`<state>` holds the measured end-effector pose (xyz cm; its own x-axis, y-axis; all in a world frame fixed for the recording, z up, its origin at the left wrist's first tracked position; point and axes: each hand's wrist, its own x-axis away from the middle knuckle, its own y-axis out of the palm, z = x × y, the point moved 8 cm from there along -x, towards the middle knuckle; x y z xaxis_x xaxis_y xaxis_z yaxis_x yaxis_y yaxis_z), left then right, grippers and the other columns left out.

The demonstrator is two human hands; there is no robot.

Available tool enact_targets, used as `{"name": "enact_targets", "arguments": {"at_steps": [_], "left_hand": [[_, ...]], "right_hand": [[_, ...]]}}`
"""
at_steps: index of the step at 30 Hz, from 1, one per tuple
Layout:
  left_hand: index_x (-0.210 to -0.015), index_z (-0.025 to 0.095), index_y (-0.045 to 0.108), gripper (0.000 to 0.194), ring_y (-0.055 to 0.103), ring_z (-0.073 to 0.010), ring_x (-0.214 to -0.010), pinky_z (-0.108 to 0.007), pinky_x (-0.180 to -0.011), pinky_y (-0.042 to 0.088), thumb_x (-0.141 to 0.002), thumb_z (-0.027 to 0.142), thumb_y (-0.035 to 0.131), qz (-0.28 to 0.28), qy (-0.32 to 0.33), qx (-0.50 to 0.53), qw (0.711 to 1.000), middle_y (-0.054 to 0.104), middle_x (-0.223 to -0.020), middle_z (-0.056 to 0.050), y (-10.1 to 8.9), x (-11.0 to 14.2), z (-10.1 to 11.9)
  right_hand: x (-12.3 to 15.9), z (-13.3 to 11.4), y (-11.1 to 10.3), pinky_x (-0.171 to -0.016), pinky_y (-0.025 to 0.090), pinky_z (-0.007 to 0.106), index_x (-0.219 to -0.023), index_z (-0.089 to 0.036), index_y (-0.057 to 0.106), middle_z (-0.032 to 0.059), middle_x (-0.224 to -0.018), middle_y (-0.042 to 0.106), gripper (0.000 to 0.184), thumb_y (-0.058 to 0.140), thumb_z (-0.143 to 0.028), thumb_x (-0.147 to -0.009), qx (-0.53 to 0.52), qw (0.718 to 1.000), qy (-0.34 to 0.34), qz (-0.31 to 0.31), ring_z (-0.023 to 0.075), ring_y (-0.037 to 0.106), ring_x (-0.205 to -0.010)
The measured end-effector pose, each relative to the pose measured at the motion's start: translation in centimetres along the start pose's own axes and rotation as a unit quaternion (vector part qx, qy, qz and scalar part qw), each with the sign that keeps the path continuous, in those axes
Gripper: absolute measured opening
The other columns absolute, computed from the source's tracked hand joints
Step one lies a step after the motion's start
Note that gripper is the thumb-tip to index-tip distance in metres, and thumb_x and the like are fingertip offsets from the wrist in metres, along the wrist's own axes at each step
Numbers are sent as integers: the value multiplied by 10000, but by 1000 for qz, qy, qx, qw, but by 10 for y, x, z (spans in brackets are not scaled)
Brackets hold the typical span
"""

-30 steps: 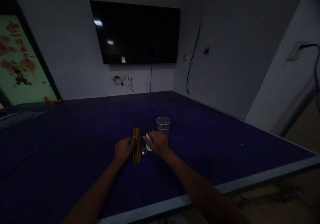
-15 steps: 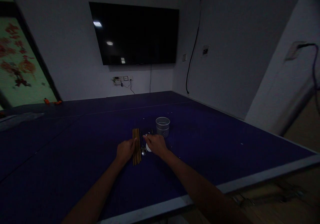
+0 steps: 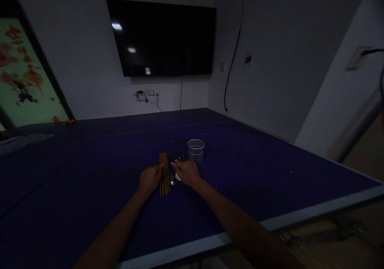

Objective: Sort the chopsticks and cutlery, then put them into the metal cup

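Note:
On the purple table lies a row of wooden chopsticks [image 3: 164, 185] side by side. My left hand [image 3: 150, 179] is closed at their left edge, its thumb lying over them. Just right of the chopsticks rests a metal spoon [image 3: 173, 180], bowl toward me. My right hand [image 3: 188, 173] has its fingers curled over a white object [image 3: 178, 177], mostly covered by the hand; its thumb points toward the spoon's handle. What those fingers grip is hidden. Close behind my right hand stands a grey metal cup [image 3: 196, 151], upright, with a patch of small holes.
The purple table [image 3: 255, 169] has a pale front edge and meets the wall at the back. Clear plastic [image 3: 27, 143] and orange items [image 3: 63, 121] lie at far left. A television [image 3: 165, 39] and a hanging black cable [image 3: 232, 73] are on the walls.
The view has shifted very slightly. Both hands, the chopsticks, the spoon and the cup keep the same places relative to each other.

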<state>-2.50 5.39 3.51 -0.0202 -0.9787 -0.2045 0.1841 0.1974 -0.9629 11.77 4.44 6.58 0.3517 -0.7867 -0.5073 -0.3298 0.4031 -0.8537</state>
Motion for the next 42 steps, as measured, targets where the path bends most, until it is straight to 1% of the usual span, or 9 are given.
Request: {"name": "enact_targets", "arguments": {"at_steps": [7,11,15,21,27,31,38,42], "left_hand": [[-919,187,666,606,637,-175,-785,-240,-630,375,-924,499,147,-8,0,12,1000,697,-832,-82,2,-1,0],[-909,188,677,585,638,-177,-798,-239,-636,377,-926,480,170,-15,-11,-5,1000,696,-841,-84,2,-1,-1],[-884,184,691,561,636,-184,-803,-244,-642,380,-918,458,202,-6,-26,-19,999,693,-832,-94,2,-2,-6],[-818,197,691,488,629,-178,-789,-237,-622,368,-888,465,289,-13,-41,-12,999,693,-796,-75,5,-3,-11],[-789,199,676,398,625,-178,-769,-237,-606,358,-840,461,381,0,-53,-3,999,689,-777,-58,3,-1,-11],[-790,202,673,389,628,-180,-778,-237,-610,361,-828,472,395,1,-52,1,999,692,-779,-55,3,-2,-11],[-777,202,679,410,631,-185,-775,-241,-614,371,-836,472,377,-16,-46,0,999,695,-773,-62,5,-1,-10],[-784,205,685,383,631,-177,-792,-231,-630,376,-830,455,400,-25,-49,-2,999,695,-781,-61,5,-1,-9]], "right_hand": [[-1,1,3,-531,317,234,-761,-199,666,57,-728,708,449,343,-456,-938,-4,1000,7,-6,150,652,-660],[-1,1,7,-539,320,225,-764,-205,670,52,-732,708,443,353,-465,-934,-5,1000,2,-11,144,652,-672],[-1,-1,7,-545,319,226,-779,-205,676,54,-735,710,448,343,-458,-940,-4,1000,-10,-7,146,651,-665],[0,-3,6,-526,302,237,-765,-203,670,50,-722,706,451,342,-458,-939,-7,1000,-18,-8,150,655,-662],[0,-3,5,-534,312,240,-771,-209,673,49,-735,710,450,343,-464,-938,-8,1000,-19,-12,152,657,-673],[0,-3,7,-537,314,235,-769,-205,675,50,-737,710,453,344,-463,-938,-7,1000,-17,-16,146,655,-671],[0,-3,8,-534,314,229,-776,-208,679,53,-730,709,460,339,-474,-936,5,1000,-19,-20,147,653,-665],[0,-2,8,-543,323,223,-768,-213,681,49,-727,708,459,343,-475,-936,5,1000,-19,-17,145,651,-667]]}}
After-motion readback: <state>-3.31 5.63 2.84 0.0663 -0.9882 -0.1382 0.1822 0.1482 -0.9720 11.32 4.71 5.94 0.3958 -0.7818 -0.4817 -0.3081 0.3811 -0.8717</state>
